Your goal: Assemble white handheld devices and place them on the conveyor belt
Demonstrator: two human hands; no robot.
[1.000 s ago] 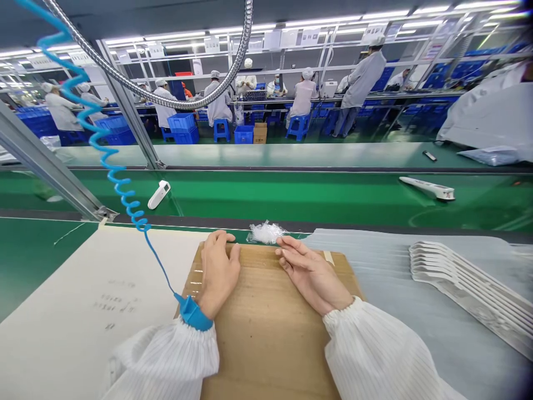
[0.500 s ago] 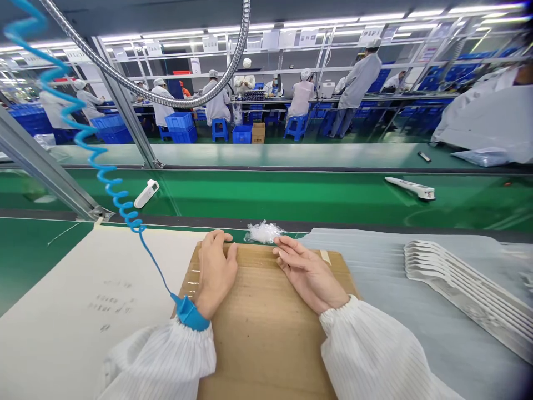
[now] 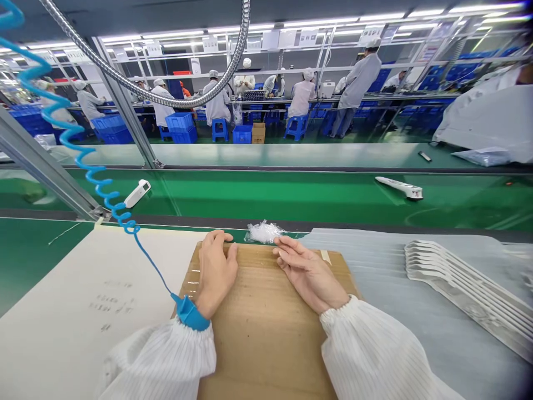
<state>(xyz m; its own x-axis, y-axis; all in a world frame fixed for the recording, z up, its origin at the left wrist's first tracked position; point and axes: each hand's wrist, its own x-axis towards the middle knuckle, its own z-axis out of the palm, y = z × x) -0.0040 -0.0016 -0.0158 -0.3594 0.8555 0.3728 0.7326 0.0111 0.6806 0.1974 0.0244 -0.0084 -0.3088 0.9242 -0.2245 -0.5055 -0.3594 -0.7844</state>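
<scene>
My left hand (image 3: 215,273) and my right hand (image 3: 310,275) rest side by side on the upper part of a brown cardboard sheet (image 3: 266,339), both holding nothing. A blue wrist strap (image 3: 190,312) circles my left wrist, and its coiled blue cord (image 3: 106,191) rises toward the upper left. Just beyond my fingertips, a crumpled wad of clear plastic film (image 3: 263,232) lies at the cardboard's far edge. White striped cuffs cover both wrists.
A stack of white moulded parts (image 3: 466,291) lies on a translucent sheet (image 3: 375,266) to my right. A white paper (image 3: 83,289) with handwriting lies left. Beyond, white devices (image 3: 398,188) (image 3: 137,193) ride a green conveyor (image 3: 266,197). Co-workers sit at a far bench among blue crates.
Both white devices on the conveyor have moved left. The view has shifted slightly, while my hands stay nearly still on the cardboard.
</scene>
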